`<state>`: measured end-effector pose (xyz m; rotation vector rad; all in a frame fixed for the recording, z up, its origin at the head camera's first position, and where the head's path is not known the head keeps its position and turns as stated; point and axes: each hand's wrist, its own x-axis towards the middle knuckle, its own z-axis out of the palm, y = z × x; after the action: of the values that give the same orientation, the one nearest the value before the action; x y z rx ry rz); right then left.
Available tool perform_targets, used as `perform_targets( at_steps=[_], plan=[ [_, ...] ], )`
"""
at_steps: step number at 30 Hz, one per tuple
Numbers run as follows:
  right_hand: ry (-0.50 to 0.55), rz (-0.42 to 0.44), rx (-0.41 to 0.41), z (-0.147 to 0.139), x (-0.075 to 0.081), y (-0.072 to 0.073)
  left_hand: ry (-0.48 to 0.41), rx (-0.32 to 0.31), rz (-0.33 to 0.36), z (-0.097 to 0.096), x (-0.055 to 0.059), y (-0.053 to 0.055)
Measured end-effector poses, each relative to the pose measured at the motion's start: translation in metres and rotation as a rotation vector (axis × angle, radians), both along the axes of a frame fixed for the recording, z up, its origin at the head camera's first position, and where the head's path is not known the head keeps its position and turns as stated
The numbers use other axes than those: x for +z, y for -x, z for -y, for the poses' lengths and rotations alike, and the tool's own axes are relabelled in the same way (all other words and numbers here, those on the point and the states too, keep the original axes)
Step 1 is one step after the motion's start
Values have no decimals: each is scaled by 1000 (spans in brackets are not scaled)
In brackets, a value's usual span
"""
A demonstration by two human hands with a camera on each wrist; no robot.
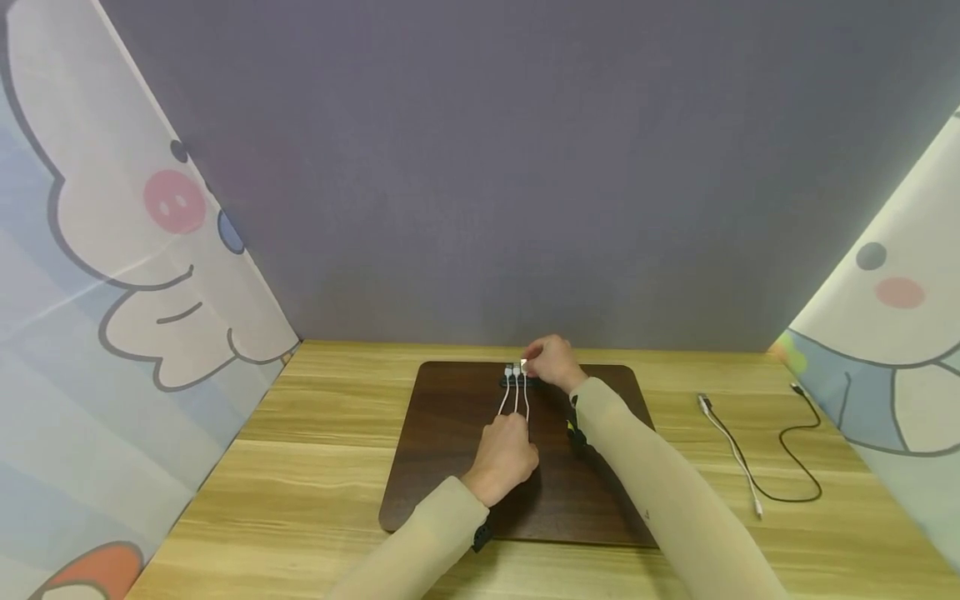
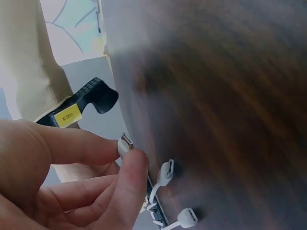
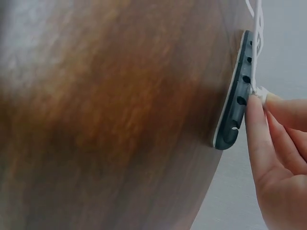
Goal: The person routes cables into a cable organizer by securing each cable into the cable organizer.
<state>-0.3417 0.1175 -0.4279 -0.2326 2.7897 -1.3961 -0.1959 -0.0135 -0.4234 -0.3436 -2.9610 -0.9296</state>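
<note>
Between thumb and index finger, my left hand (image 1: 504, 454) pinches the small USB-C plug (image 2: 125, 140) of a white charging cable. Two more white plugs, one upper (image 2: 166, 172) and one lower (image 2: 187, 218), hang beside it in the left wrist view. Farther back, my right hand (image 1: 553, 362) pinches the white USB-A end (image 3: 261, 94) of a cable, right at a dark slotted cable holder (image 3: 235, 103). White cords run from the holder towards my left hand. Two other USB-A ends (image 1: 508, 370) stand at the holder, left of my right fingertips.
A dark brown board (image 1: 442, 450) lies on the light wooden table (image 1: 300, 467), the holder along its far edge. To the right lie a black cable (image 1: 787, 500) and a short white cable (image 1: 738, 458). A grey panel (image 1: 480, 183) rises behind the table.
</note>
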Motion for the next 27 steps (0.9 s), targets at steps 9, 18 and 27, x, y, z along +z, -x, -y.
perform_targets(
  at_steps=[9,18,27],
  plan=[
    [-95,-47,-5,0,-2,2,22,12,2,-3,2,0],
    [-188,-55,-4,0,-6,6,114,2,-52,-6,2,2],
    [-218,-52,37,1,-4,4,141,0,-37,-7,0,3]
  ],
)
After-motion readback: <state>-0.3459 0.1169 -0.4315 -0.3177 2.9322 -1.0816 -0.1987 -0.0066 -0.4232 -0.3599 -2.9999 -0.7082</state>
